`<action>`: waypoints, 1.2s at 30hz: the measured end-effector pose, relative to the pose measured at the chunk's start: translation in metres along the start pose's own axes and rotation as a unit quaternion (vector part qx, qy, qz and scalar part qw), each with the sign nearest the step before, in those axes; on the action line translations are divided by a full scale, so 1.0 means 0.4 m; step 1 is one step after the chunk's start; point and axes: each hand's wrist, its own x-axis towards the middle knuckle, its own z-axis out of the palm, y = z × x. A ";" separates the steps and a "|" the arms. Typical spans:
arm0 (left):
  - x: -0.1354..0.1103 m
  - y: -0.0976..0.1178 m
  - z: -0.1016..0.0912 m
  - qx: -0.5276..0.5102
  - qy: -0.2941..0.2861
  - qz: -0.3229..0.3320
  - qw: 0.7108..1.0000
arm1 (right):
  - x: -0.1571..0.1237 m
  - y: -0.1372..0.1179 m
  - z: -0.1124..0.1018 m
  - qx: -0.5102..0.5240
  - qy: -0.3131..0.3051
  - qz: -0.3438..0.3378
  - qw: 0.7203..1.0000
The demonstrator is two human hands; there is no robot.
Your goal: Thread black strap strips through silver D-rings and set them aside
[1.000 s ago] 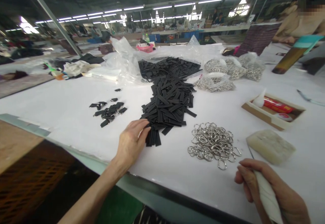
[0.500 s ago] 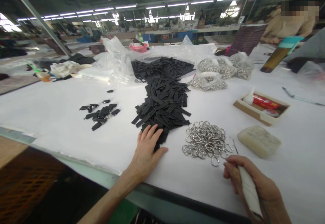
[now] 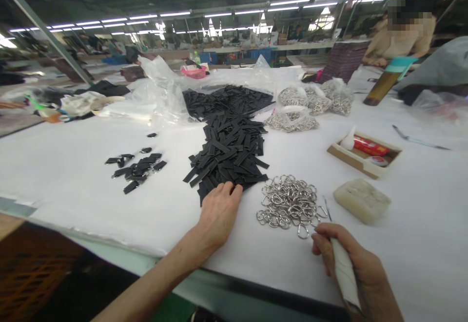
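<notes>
The person's left hand (image 3: 219,210) lies palm down on the white worktop (image 3: 73,166), fingertips touching the near edge of the pile of black strips (image 3: 228,154). Its grip is slack and closed on nothing. The right hand (image 3: 353,268), near and to the right of the pile, has its grip wrapped tight around a white-wrapped tool (image 3: 343,273). A heap of metal D-rings (image 3: 288,205) sits just right of the pile's near end. A pale block (image 3: 361,199) and a cardboard tray (image 3: 365,163) lie further right of the pile. A small cluster of black tabs (image 3: 137,168) lies well left of it.
</notes>
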 end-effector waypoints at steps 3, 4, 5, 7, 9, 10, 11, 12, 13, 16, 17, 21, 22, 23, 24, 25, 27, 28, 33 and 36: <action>-0.006 -0.016 -0.006 -0.005 -0.010 -0.002 1.000 | -0.002 0.005 -0.003 -0.017 -0.008 0.018 1.000; -0.013 -0.026 -0.007 -0.010 -0.009 -0.002 1.000 | -0.001 0.006 -0.004 -0.018 -0.007 0.017 1.000; -0.019 -0.038 -0.007 -0.018 -0.001 -0.001 1.000 | 0.000 0.005 -0.003 -0.017 0.000 0.012 1.000; -0.030 -0.060 -0.004 -0.035 0.035 0.009 0.999 | 0.005 0.002 0.000 -0.021 0.002 -0.009 1.000; -0.035 -0.073 -0.001 -0.052 0.083 0.017 0.995 | 0.011 -0.002 0.004 -0.042 -0.003 -0.034 0.999; -0.036 -0.074 -0.002 -0.063 0.101 0.019 0.993 | 0.013 -0.004 0.007 -0.058 -0.005 -0.048 0.997; -0.036 -0.071 -0.004 -0.078 0.116 0.019 0.990 | 0.015 -0.006 0.011 -0.074 -0.006 -0.064 0.995; -0.036 -0.064 -0.008 -0.102 0.125 0.018 0.987 | 0.017 -0.009 0.014 -0.089 -0.001 -0.086 0.992; -0.035 -0.054 -0.014 -0.134 0.129 0.012 0.982 | 0.019 -0.011 0.018 -0.104 0.010 -0.110 0.988; -0.037 -0.013 -0.034 -0.284 0.087 -0.047 0.954 | 0.028 -0.020 0.034 -0.162 0.033 -0.170 0.971; -0.038 0.003 -0.040 -0.344 0.050 -0.075 0.935 | 0.032 -0.023 0.041 -0.185 0.039 -0.184 0.964; -0.039 0.058 -0.038 -0.585 -0.137 -0.148 0.785 | 0.049 -0.033 0.068 -0.278 0.039 -0.214 0.936; -0.038 0.069 -0.033 -0.633 -0.172 -0.157 0.739 | 0.052 -0.034 0.073 -0.292 0.038 -0.216 0.931; -0.036 0.078 -0.027 -0.671 -0.199 -0.164 0.696 | 0.054 -0.034 0.077 -0.302 0.037 -0.215 0.928; -0.034 0.086 -0.021 -0.699 -0.219 -0.170 0.659 | 0.055 -0.033 0.080 -0.305 0.037 -0.213 0.928; -0.033 0.092 -0.015 -0.719 -0.233 -0.175 0.631 | 0.056 -0.032 0.081 -0.302 0.036 -0.211 0.929; -0.030 0.099 -0.004 -0.745 -0.242 -0.181 0.595 | 0.056 -0.027 0.083 -0.290 0.032 -0.204 0.934; -0.030 0.100 0.000 -0.753 -0.243 -0.183 0.584 | 0.056 -0.023 0.082 -0.283 0.032 -0.201 0.937; -0.033 0.100 0.008 -0.762 -0.235 -0.193 0.571 | 0.052 -0.014 0.067 -0.205 0.028 -0.157 0.966; -0.035 0.102 0.007 -0.755 -0.238 -0.196 0.579 | 0.051 -0.027 0.049 -0.099 0.010 -0.058 0.993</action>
